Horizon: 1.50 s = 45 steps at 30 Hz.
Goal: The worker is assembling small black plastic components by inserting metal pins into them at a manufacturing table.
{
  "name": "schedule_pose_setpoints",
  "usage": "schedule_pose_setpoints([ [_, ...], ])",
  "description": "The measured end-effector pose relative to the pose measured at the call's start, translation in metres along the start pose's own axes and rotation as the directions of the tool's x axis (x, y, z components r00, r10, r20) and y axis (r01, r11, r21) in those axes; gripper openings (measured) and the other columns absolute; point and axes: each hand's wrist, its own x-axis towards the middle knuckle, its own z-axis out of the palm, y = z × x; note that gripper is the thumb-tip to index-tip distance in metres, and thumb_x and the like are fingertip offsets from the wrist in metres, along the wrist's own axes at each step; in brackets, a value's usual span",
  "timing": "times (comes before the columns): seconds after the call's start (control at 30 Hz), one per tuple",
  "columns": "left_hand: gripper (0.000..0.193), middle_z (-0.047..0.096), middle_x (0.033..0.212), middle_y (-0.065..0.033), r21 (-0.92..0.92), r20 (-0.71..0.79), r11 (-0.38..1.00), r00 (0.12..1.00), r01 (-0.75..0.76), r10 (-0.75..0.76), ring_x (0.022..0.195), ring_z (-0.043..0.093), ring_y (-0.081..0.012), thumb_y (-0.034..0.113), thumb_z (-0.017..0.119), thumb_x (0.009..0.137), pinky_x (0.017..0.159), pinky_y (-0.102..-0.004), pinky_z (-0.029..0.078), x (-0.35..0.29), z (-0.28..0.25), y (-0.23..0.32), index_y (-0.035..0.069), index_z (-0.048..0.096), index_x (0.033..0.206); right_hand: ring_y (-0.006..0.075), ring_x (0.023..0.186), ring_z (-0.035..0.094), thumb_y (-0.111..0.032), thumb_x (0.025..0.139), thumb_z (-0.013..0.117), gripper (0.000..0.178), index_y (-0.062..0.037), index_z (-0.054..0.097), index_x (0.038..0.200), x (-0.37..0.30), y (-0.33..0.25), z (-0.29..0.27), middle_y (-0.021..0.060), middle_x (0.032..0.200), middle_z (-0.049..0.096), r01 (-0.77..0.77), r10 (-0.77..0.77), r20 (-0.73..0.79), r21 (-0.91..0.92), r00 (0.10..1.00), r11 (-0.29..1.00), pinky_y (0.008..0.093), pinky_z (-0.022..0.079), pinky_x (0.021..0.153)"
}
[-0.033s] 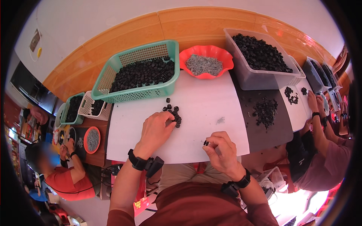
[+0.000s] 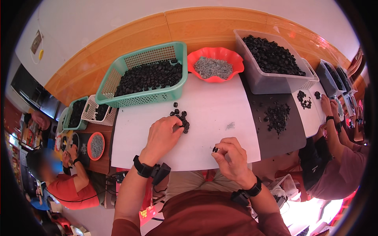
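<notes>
At the left edge of a loose cluster of small round black plastic parts (image 2: 184, 118), my left hand (image 2: 163, 135) rests with its fingers bent and drawn together. Its fingertips touch the cluster, and whatever is between them is hidden. My right hand (image 2: 232, 156) is held above the near right part of the white sheet (image 2: 208, 102). Thumb and forefinger there pinch a small black plastic part (image 2: 215, 149). A little pile of thin grey pins (image 2: 230, 125) lies on the sheet, beyond the right hand.
Along the back stand a green basket (image 2: 141, 96) of black parts, a red scalloped bowl (image 2: 215, 80) of grey pins and a clear bin (image 2: 260, 80) of black parts. A dark mat (image 2: 293, 126) at right bears another black pile (image 2: 277, 118). People work on both sides.
</notes>
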Motion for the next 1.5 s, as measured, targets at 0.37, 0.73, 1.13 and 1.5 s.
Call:
schedule_pose_setpoints([
  [0.37, 0.027, 0.071, 0.1, -0.0128, -0.239, 0.002, 0.971, 1.0, -0.015, 0.016, 0.086, 0.07, -0.0191, 0.002, 0.073, 0.083, 0.077, -0.0296, 0.056, -0.002, -0.008, -0.011, -0.002, 0.07, 0.109, 0.0157, 0.061, 0.063, -0.006, 0.088, 0.076, 0.026, -0.0037, 0.061, 0.108, 0.002, 0.004, 0.001, 0.0106, 0.1, 0.062, -0.01, 0.01, -0.016, 0.02, 1.0, 1.0, 0.0288, 0.052, 0.053],
  [0.73, 0.022, 0.074, 0.09, -0.0069, -0.319, 0.051, 0.947, 0.998, 0.047, -0.032, 0.079, 0.07, -0.0131, 0.002, 0.074, 0.077, 0.075, -0.0265, 0.056, -0.002, -0.011, -0.019, -0.002, 0.07, 0.098, 0.0152, 0.061, 0.062, -0.005, 0.087, 0.077, 0.026, -0.0035, 0.061, 0.108, 0.003, 0.004, 0.001, 0.0111, 0.099, 0.062, -0.014, 0.014, -0.025, 0.032, 1.0, 0.999, 0.0285, 0.052, 0.054],
  [1.13, 0.019, 0.075, 0.095, -0.0073, -0.324, 0.075, 0.943, 0.995, 0.08, -0.058, 0.076, 0.066, -0.0105, 0.0, 0.072, 0.076, 0.071, -0.0258, 0.055, -0.002, -0.006, -0.021, -0.003, 0.067, 0.095, 0.0146, 0.062, 0.062, -0.006, 0.088, 0.076, 0.024, -0.0028, 0.062, 0.107, 0.003, 0.004, 0.0, 0.0108, 0.098, 0.062, -0.017, 0.018, -0.036, 0.042, 0.999, 0.999, 0.0277, 0.052, 0.055],
  [1.5, 0.021, 0.071, 0.1, -0.0054, -0.506, 0.042, 0.855, 0.993, 0.118, -0.112, 0.087, 0.068, -0.0116, -0.002, 0.073, 0.082, 0.078, -0.0259, 0.056, -0.005, -0.01, -0.015, -0.002, 0.071, 0.104, 0.0158, 0.063, 0.063, -0.005, 0.087, 0.077, 0.024, -0.0025, 0.062, 0.106, 0.002, 0.004, -0.001, 0.0112, 0.098, 0.062, -0.038, 0.04, -0.038, 0.051, 0.998, 0.998, 0.0281, 0.052, 0.055],
])
